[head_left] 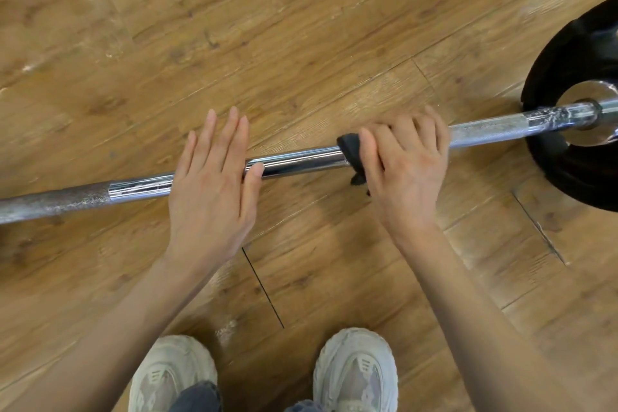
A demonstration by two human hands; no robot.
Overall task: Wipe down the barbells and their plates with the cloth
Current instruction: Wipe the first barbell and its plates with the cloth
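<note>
Two bare hands are over one long chrome steel barbell bar (pixel 301 162), and both are yours. Your right hand (pixel 406 170) sits at about three o'clock from frame centre, its fingers curled over the top of the bar and clenched around a small dark cloth (pixel 351 152). The cloth is wrapped on the bar; its black edge shows at the nine o'clock side of that hand, and a loose corner hangs below the bar.

Your left hand (pixel 214 184) lies toward nine o'clock of the right one, well apart from it. Its fingers are straight and together, pointing to twelve o'clock, the palm laid flat across the bar and gripping nothing; the thumb tip rests along the shiny shaft.

The bar runs from the nine o'clock edge, low, up to the three o'clock edge. Between your hands it is smooth and bright. Beyond each hand it turns dull and rough, with whitish smears. At three o'clock the bar passes into a round black weight plate (pixel 575 104) with a chrome collar at its centre, standing on the floor.

Under it all is a brown wood-plank floor (pixel 301 27), scuffed pale near eleven o'clock. At six o'clock are the toes of your two worn pale grey sneakers (pixel 356 370).
</note>
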